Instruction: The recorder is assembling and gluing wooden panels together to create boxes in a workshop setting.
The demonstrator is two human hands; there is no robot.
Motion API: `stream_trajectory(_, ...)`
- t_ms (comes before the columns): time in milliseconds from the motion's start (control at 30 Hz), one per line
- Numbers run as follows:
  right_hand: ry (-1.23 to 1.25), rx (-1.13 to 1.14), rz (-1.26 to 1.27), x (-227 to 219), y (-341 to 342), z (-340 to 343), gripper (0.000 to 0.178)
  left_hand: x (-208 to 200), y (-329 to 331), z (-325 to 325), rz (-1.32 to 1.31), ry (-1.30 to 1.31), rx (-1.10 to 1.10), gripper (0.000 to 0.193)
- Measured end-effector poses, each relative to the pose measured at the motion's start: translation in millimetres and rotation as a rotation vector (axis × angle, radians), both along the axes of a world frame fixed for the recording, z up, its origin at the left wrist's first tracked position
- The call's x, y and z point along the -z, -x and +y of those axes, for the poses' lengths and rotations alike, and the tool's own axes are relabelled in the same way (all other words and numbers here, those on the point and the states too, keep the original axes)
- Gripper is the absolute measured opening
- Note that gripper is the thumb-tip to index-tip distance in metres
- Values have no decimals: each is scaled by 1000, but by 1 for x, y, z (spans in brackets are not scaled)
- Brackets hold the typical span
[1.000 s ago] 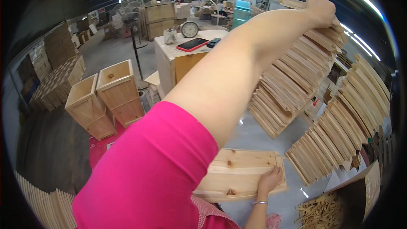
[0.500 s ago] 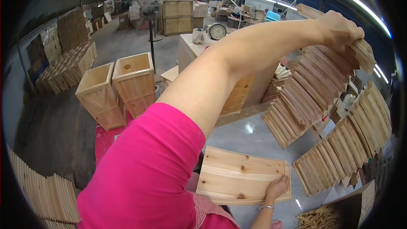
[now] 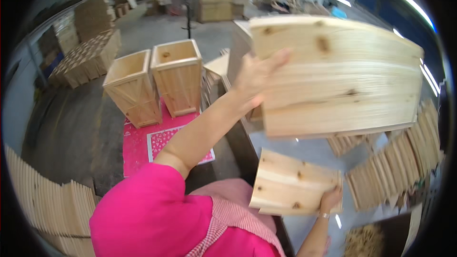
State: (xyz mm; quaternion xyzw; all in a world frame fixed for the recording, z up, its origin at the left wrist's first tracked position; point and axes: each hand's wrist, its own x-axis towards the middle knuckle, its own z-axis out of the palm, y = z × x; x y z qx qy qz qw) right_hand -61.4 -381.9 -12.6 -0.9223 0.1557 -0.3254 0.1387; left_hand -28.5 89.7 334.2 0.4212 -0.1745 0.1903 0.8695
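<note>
My left hand (image 3: 259, 76), smeared by motion, grips the left edge of a raised, pale knotty wooden panel (image 3: 342, 85), its thumb across the face. That panel is tilted toward me and hides much of the far stack. Below it, my right hand (image 3: 331, 199), with a bracelet at the wrist, holds the right end of a second wooden panel (image 3: 295, 183) over the grey tabletop (image 3: 285, 143). This lower panel shows several dark knots and a raised strip near its right end; my fingers wrap that edge.
Rows of stacked wooden panels (image 3: 392, 166) stand at the right. Two tall wooden boxes (image 3: 178, 81) stand on a pink sheet (image 3: 135, 150) at the left. A bin of wood scraps (image 3: 364, 242) sits lower right. More stacked panels (image 3: 52, 204) are lower left.
My left hand has come back leftward from the far right stack, now holding up a panel. My right hand stays on the lower panel's end. The view has swung left.
</note>
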Motion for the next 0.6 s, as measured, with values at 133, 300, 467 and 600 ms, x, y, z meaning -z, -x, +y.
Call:
stream_trajectory(133, -100, -22, -140, 31, -10, -29, 40, 141, 2, 19, 557, 202, 486, 56)
stream_trajectory(300, -105, 115, -225, -20, 15, -18, 26, 239, 23, 27, 839, 22, 367, 54)
stream_trajectory(467, -70, 204, -275, -24, 57, -39, 25, 293, 25, 14, 994, -79, 496, 55)
stream_trajectory(600, -69, 92, -139, -45, 48, -5, 27, 305, 33, 12, 1077, -136, 456, 55)
